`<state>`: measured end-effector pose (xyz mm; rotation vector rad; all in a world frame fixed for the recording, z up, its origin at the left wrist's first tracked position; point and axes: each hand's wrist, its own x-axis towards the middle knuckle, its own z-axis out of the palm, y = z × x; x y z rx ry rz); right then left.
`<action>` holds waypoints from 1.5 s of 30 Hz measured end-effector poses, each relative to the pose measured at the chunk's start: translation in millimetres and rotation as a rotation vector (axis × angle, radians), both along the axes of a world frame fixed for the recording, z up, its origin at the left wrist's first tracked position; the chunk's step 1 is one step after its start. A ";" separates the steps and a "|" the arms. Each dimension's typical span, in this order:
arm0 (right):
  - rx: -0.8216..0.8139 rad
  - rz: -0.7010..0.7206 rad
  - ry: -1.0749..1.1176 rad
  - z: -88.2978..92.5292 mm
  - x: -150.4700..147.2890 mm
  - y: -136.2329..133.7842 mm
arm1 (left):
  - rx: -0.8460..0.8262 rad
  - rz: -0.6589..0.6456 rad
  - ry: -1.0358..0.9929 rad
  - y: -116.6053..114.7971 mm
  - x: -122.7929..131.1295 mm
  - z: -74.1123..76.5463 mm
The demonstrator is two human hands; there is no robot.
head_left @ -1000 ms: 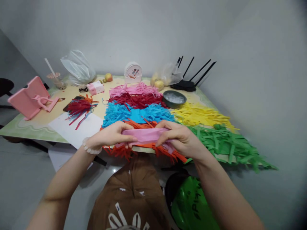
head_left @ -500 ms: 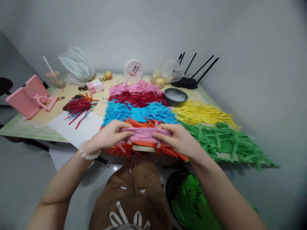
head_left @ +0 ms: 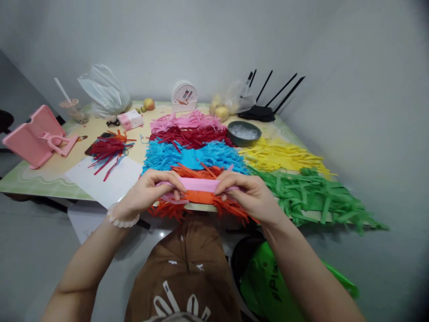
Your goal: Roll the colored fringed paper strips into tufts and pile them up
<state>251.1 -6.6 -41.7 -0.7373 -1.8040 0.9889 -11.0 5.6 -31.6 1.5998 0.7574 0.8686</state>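
Observation:
Between my two hands a strip of pink fringed paper [head_left: 199,184] is stretched level, its middle band flat. My left hand [head_left: 157,188] pinches its left end, and a pink strand hangs below those fingers. Its right end is gripped by my right hand [head_left: 243,190], thumb and fingers closed. Right beneath lies orange fringed paper [head_left: 199,197] at the table's front edge. Behind that come blue fringed paper [head_left: 191,157], dark red fringed paper [head_left: 194,137] and more pink fringed paper [head_left: 191,120].
Green fringed paper [head_left: 311,199] overhangs the right edge, with yellow [head_left: 284,154] behind it. A dark bowl [head_left: 244,134] stands by the router [head_left: 257,113]. On the left are a tassel bundle [head_left: 109,150], white paper [head_left: 107,179], a pink stand [head_left: 36,136] and a drink cup [head_left: 75,112].
The pink paper's middle has become narrower and smoother between my hands. My left hand's fingers have curled further over its end. The view has shifted slightly.

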 end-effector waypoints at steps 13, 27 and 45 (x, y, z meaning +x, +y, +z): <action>0.192 -0.370 -0.320 -0.7 -11.6 -12.4 | 0.434 0.266 0.396 -9.5 13.0 -2.8; -0.301 -0.241 0.226 -21.7 -18.9 -1.6 | -0.239 0.143 -0.215 -1.5 16.3 -12.8; 0.044 -0.402 -0.194 -17.6 -22.1 -7.1 | 0.341 0.282 0.298 -1.9 17.0 -12.3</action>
